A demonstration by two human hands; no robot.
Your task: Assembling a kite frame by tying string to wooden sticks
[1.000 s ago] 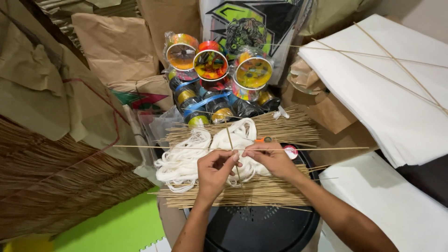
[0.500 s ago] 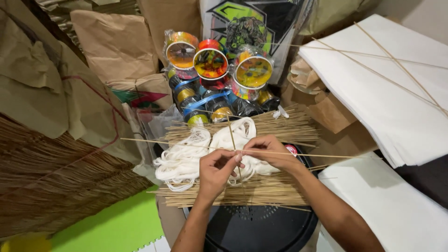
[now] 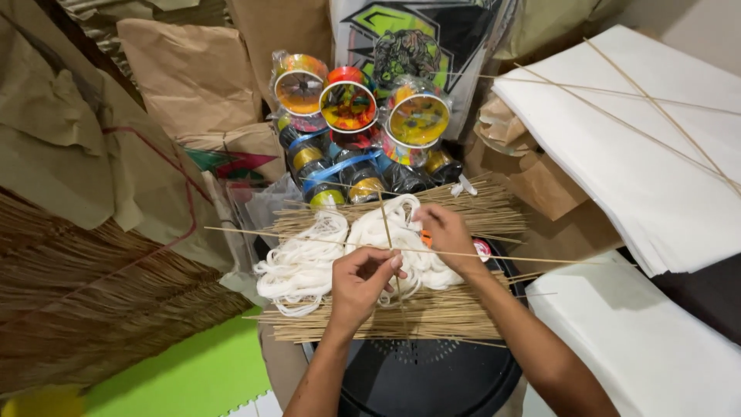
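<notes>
My left hand (image 3: 361, 284) pinches the spot where two thin bamboo sticks cross, one long and horizontal (image 3: 262, 234), one short and upright (image 3: 382, 212). My right hand (image 3: 448, 235) rests just to the right of that crossing, fingers curled on the horizontal stick and on the white string. Under both hands lie loose hanks of white string (image 3: 305, 262) on a flat bundle of bamboo sticks (image 3: 432, 316). That bundle sits across a round black stool top (image 3: 432, 378).
Colourful string spools (image 3: 349, 104) wrapped in plastic stand behind the sticks. White kite paper with crossed sticks (image 3: 648, 139) lies at the right, another white sheet (image 3: 641, 340) below it. Brown paper (image 3: 185, 73) and a stick mat (image 3: 93, 309) fill the left, green floor mat (image 3: 185, 378) below.
The horizontal stick has shifted to the left across the bundle. My right hand has moved up and left along it toward the crossing. My left hand has stayed on the crossing.
</notes>
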